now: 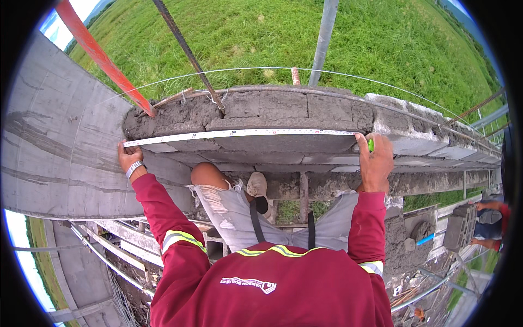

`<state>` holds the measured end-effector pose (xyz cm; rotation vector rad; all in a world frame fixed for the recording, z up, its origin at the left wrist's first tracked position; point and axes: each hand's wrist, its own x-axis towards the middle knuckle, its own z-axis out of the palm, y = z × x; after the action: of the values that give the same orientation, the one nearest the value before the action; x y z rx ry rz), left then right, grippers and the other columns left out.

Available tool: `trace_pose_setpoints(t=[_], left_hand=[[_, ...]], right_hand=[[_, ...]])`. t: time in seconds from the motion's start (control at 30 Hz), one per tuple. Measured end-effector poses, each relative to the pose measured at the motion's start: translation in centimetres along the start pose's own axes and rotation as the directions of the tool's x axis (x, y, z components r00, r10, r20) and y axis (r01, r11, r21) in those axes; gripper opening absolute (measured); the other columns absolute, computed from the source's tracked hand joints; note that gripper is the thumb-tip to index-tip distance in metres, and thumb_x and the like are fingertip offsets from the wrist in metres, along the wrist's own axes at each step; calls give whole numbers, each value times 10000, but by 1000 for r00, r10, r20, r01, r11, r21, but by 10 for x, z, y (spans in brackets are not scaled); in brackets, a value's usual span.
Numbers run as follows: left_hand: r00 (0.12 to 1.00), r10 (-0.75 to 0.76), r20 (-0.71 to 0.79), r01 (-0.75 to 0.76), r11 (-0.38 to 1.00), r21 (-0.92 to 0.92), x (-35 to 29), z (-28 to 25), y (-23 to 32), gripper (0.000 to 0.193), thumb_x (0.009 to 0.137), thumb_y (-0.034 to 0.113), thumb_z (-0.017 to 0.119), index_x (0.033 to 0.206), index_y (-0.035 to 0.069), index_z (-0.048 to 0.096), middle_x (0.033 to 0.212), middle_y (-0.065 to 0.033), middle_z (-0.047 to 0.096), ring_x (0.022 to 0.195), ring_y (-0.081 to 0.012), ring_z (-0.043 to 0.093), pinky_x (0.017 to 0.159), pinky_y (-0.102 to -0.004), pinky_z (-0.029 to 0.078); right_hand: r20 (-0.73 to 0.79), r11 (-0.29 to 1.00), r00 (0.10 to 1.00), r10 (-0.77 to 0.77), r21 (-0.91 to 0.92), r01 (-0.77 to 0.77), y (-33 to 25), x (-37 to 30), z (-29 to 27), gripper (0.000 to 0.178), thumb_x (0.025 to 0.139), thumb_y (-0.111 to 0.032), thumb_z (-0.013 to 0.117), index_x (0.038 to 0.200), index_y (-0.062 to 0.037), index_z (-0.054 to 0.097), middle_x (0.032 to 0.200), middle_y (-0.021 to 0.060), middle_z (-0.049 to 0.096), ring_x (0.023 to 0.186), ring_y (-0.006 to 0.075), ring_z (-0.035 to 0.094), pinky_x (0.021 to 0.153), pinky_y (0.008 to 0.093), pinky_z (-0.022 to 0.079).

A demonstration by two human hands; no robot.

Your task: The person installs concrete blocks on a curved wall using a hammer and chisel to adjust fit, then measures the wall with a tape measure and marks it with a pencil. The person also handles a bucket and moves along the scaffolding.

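A tape measure (256,132) is pulled out along the near side of a mortared concrete block wall (261,144), its white blade almost straight. My left hand (129,157), with a metal-banded watch at the wrist, pinches the blade's left end close to the grey concrete column (81,136). At the other end my right hand (377,162) is closed round the tape's case, of which only a bit of bright green shows. The right thumb and finger lie at the blade, just below the wall's top edge. Wet-looking grey mortar (174,117) covers the wall's left top.
A rebar (188,52) rises from the wall top, beside a leaning red pole (103,54). A thin string (218,71) curves beyond the wall, and a grey pipe (324,43) stands there. At right, another person's hands (482,224) are at a hollow block (459,226).
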<state>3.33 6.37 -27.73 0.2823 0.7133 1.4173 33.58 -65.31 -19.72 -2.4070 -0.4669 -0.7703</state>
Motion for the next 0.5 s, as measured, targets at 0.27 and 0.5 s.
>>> trace_pose_setpoints(t=[0.27,0.5], left_hand=[[1000,8,23,-8,1000,10,2,-1,0,240,980,142,759,1204,67,716,1125,-77,781,1018,-229,734,845,-449,567],[999,-27,26,28,999,-30,8,-4,0,251,971,126,755,1216,86,717,1136,-71,786,1015,-228,742,827,-429,572]], right_hand=[[27,998,999,45,-41,-44,-7,-1,6,280,947,-322,806,914,-77,675,882,124,649,881,372,634,754,514,481],[27,999,999,30,-34,-30,-8,0,3,271,944,-309,809,905,-77,674,883,129,651,887,377,637,757,516,484]])
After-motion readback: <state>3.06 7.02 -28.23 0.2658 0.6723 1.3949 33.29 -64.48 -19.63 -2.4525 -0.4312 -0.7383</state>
